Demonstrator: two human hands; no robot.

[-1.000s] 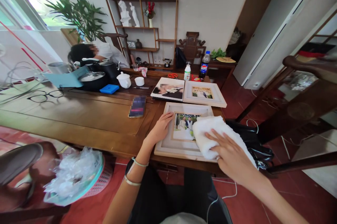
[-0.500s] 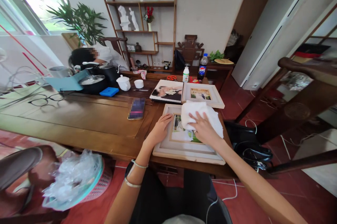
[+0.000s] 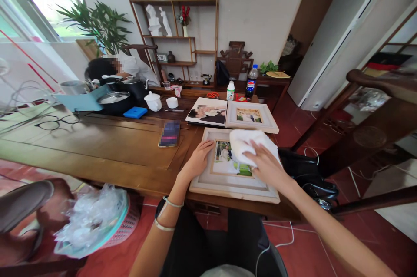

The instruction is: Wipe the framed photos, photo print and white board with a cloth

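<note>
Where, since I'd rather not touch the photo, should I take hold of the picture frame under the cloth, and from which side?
Probably by the left and right edges near the front corners, coming from the near side. The picture frame lies flat, and its wide border surrounds the photo, leaving room to hold. The cloth covers the far right corner; both near corners show.

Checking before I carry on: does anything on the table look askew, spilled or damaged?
Nothing looks spilled or broken. One thing looks slightly off: beyond the fluffy white cloth, a pale wooden framed photo seems to jut past the right edge of the brown wooden table, leaving its corner unsupported.
</note>
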